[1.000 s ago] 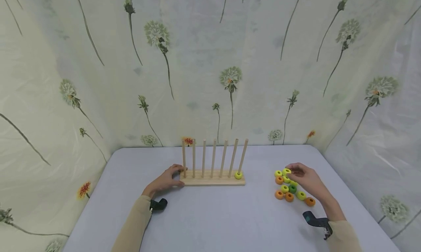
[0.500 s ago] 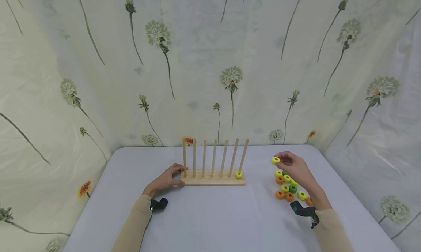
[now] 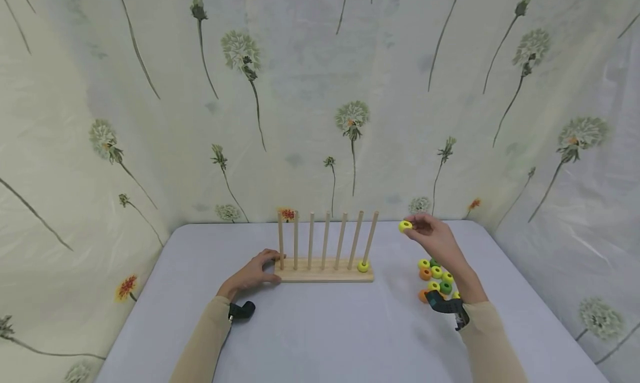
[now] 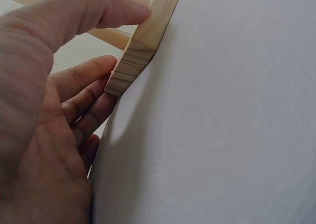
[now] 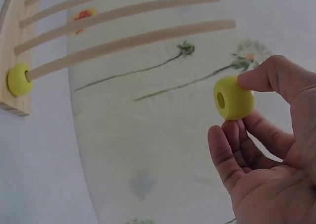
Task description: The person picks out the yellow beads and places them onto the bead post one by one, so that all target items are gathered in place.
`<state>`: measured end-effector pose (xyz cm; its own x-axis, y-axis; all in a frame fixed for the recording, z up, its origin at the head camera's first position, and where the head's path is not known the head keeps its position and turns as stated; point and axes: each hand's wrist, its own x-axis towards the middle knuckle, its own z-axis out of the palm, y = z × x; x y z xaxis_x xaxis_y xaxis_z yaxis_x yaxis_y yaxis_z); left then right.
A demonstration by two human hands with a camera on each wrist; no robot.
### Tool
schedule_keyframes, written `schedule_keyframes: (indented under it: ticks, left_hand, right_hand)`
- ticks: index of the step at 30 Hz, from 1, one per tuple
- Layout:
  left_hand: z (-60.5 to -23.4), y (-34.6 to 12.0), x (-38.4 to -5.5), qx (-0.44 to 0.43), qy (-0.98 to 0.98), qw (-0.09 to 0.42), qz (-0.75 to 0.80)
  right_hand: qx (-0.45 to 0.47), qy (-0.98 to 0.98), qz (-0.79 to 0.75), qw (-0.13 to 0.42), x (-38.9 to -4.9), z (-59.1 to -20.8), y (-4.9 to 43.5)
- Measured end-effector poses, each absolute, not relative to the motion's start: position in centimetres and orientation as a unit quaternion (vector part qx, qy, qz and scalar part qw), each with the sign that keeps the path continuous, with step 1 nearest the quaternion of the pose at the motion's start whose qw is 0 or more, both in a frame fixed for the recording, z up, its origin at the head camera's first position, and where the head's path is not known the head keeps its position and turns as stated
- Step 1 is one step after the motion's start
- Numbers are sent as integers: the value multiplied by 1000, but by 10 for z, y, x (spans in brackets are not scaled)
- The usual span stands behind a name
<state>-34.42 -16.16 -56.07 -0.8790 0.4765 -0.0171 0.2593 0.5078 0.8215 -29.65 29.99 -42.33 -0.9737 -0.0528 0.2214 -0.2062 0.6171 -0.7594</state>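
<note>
A wooden peg stand with a row of upright pegs rests on the table, one yellow bead around the foot of its rightmost peg. My left hand grips the left end of the base. In the left wrist view the thumb lies on its front part and the fingers bend behind its end. Raised above the table, right of the pegs, my right hand pinches another yellow bead between thumb and fingers. Its hole shows sideways in the right wrist view, toward the peg stand.
Several loose yellow, orange and green beads, among them a green bead, lie on the white table at the right, partly hidden behind the right wrist camera. A flowered curtain hangs behind the table's far edge.
My right hand has lifted a yellow bead from the group and carried it up and leftward toward the pegs. The left hand and the peg stand have stayed in place.
</note>
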Motion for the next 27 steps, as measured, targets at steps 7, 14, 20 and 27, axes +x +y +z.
schedule_keyframes:
  ticks: [7,14,20,27]
  left_hand:
    - [-561,-163,-344,212,860,123,448]
    - [-561,-163,-343,210,861,121,447]
    - [-563,-163,-345,211,860,120,449]
    - [-562,-162,-345,211,860,120,448]
  right_hand:
    - [96,-880,452,114,-301,-411,285]
    - [119,-867,464,133,-306,-402,272]
    - [132,-862,473,129,-311,-398,263]
    - [133,-863,473,120,-316,-393,256]
